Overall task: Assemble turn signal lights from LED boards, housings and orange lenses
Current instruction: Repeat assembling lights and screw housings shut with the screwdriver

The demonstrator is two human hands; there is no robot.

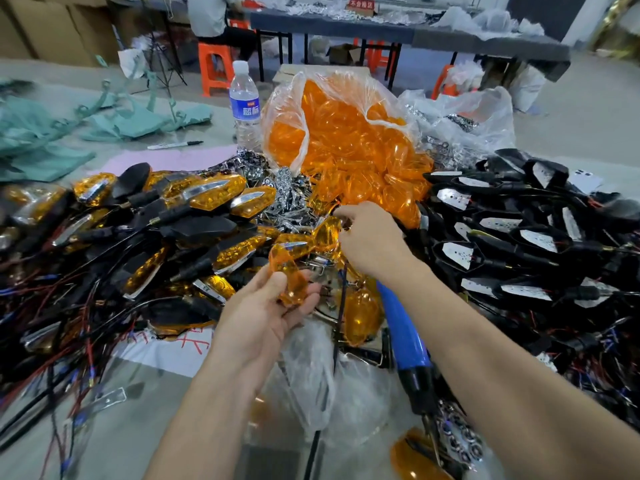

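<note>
My left hand [268,315] holds an orange lens [289,275] between thumb and fingers at the table's middle. My right hand [369,239] reaches just beyond it, fingers curled round another orange lens [327,232] at the foot of the lens pile. A clear plastic bag of orange lenses [346,133] stands behind both hands. Finished turn signals [194,202] with orange lenses and chrome trim are heaped on the left. Black housings with LED boards [512,230] and wires are piled on the right. Chrome reflector parts [287,192] lie between the piles.
A blue-handled tool [405,334] lies under my right forearm. A water bottle [245,105] stands behind the heap, a marker [175,144] to its left. Green cloth bags [69,133] lie far left. A person sits at a far table [346,26] with orange stools nearby.
</note>
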